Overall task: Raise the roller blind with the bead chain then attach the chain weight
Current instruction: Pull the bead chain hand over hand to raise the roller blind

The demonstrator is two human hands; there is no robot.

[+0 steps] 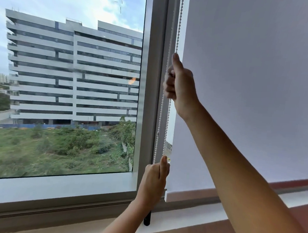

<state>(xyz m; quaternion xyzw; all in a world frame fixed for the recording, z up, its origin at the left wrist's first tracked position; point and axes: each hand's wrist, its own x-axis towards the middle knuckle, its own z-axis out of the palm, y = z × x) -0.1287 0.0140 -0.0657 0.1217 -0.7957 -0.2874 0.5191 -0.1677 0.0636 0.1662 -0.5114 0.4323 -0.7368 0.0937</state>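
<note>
One bead chain [161, 116] hangs as two white strands down the grey window frame [150, 98], just left of the one roller blind [250, 86]. The blind is pale, smooth and lowered nearly to the sill [55, 186]. My two hands both grip the chain. My right hand [180, 85] is clenched in a fist high up, thumb pointing upward along the right strand. My left hand [153, 181] is closed low down near the blind's bottom edge, thumb up against the strands. A dark cylinder [147, 219] pokes out below my left wrist; I cannot tell what it is.
</note>
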